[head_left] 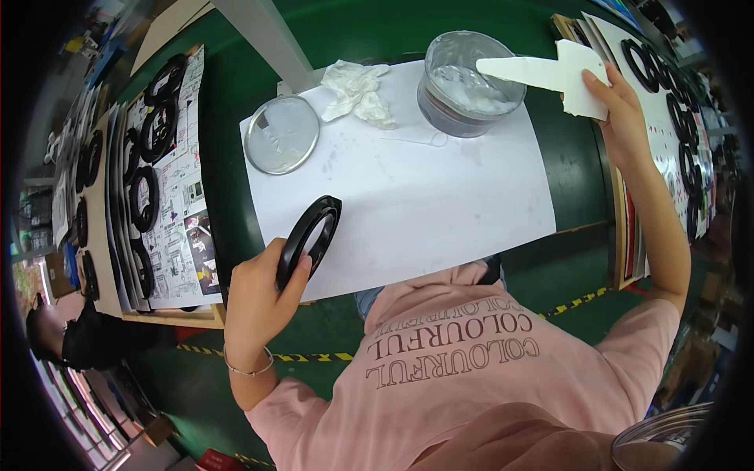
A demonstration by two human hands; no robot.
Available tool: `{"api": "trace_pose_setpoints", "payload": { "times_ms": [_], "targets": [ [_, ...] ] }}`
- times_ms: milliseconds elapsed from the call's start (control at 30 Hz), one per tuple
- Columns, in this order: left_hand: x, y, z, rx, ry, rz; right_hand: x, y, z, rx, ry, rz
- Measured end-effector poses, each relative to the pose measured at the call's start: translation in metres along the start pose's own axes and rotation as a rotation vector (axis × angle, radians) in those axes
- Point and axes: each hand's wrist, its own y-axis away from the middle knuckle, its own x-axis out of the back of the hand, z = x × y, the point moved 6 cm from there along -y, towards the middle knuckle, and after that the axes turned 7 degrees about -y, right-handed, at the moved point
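My left hand [263, 294] grips a glossy black oval ring [323, 213] by its near end, thumb inside the opening, held tilted over the white paper sheet [408, 208]. My right hand [620, 110] pinches a flat white scraper [581, 78] with a long narrow blade. That blade's tip reaches over the mouth of a clear plastic tub [455, 122], which holds whitish grease [471, 90]. A round clear lid [281, 135] lies at the sheet's far left. Beside it is a crumpled white tissue [355, 90]. A thin looped wire [436, 140] rests just in front of the tub.
On the left, several black rings [144, 198] lie on a printed board [177, 259]. More black rings [682, 118] sit on a board at the right. A grey post [267, 39] rises behind the lid. The bench top [377, 31] is dark green. Another person [94, 337] is at lower left.
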Motion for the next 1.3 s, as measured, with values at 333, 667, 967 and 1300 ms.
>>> {"api": "trace_pose_setpoints", "payload": {
  "times_ms": [333,667,967,1300],
  "targets": [
    [-0.004,0.001,-0.006,0.023,0.088,-0.084,0.049,-0.018,0.051,-0.102,-0.008,0.133],
    [-0.005,0.001,-0.005,0.036,0.108,-0.089,0.024,0.012,0.018,0.491,0.356,-0.041],
    [-0.006,0.003,-0.006,0.025,0.238,-0.148,0.027,0.048,-0.023,0.593,0.892,-0.148],
    [-0.026,0.002,-0.002,-0.008,0.587,-0.118,-0.071,0.018,-0.106,0.850,1.087,-0.380]
  ]
}}
